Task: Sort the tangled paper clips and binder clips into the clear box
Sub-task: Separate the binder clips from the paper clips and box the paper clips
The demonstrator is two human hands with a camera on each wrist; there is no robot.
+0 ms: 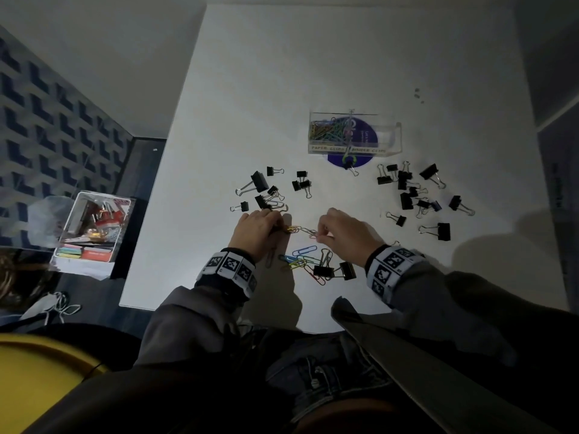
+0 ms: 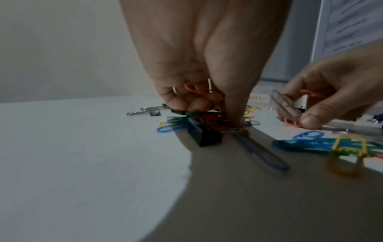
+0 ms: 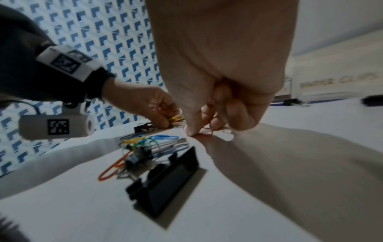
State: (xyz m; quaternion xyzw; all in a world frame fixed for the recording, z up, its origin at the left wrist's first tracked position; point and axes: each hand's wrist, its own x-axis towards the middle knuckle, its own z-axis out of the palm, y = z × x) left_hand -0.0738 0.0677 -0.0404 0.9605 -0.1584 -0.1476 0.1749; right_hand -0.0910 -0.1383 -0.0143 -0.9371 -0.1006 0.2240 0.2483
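On the white table (image 1: 313,67) my left hand (image 1: 275,223) grips a tangled clump of paper clips (image 2: 199,117) with a black binder clip (image 2: 205,135) caught in it. My right hand (image 1: 322,234) pinches the far end of the short paper clip chain (image 1: 302,230) running out of that clump; a grey clip (image 2: 287,106) and a pink clip (image 2: 290,122) sit between its fingers. The clear box (image 1: 391,136) stands further back, with coloured paper clips (image 1: 326,130) in its left compartment. The right compartment, labelled binder clips, looks bare.
Loose black binder clips lie in a left group (image 1: 260,183) and a right group (image 1: 407,189). More coloured paper clips with two binder clips (image 1: 316,264) lie near my wrists. A purple disc (image 1: 336,162) lies under the box. A white stationery bin (image 1: 94,227) stands left of the table.
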